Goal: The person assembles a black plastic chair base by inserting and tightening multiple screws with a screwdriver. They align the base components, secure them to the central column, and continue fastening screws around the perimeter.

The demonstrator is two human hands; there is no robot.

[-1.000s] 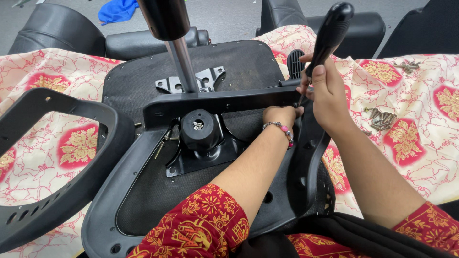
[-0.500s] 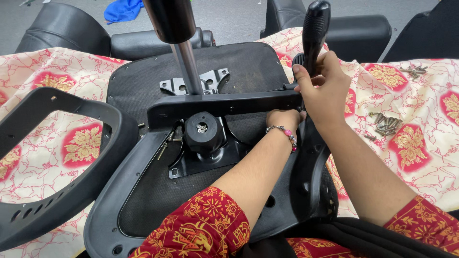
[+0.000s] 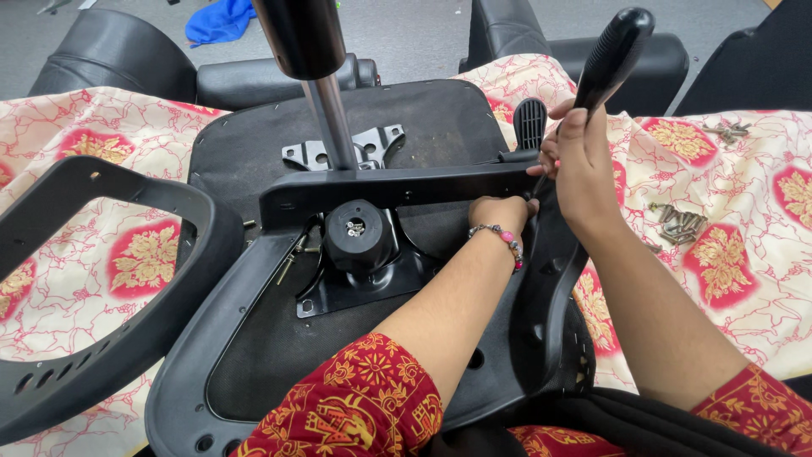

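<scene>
A black office chair seat (image 3: 254,338) lies upside down on a floral cloth. Its tilt mechanism (image 3: 359,233) and upright gas cylinder (image 3: 330,118) sit at the centre, with a black crossbar (image 3: 381,186) running to the right. My left hand (image 3: 499,211), with a bead bracelet at the wrist, is pressed against the bar's right end where the right armrest (image 3: 550,279) joins. Its fingertips are hidden there. My right hand (image 3: 584,161) grips a thick black tool handle (image 3: 613,51), tilted up and to the right, its tip hidden behind the hand.
A detached black armrest loop (image 3: 127,279) lies at the left. Several loose screws (image 3: 681,222) rest on the cloth to the right, more further back (image 3: 727,129). A bolt (image 3: 286,269) lies on the seat. Black chair parts (image 3: 110,59) and a blue cloth (image 3: 220,19) are behind.
The tool handle swung from tilted right to upright and has leaned right again, in my right hand. My left hand has stayed at the bar's end.
</scene>
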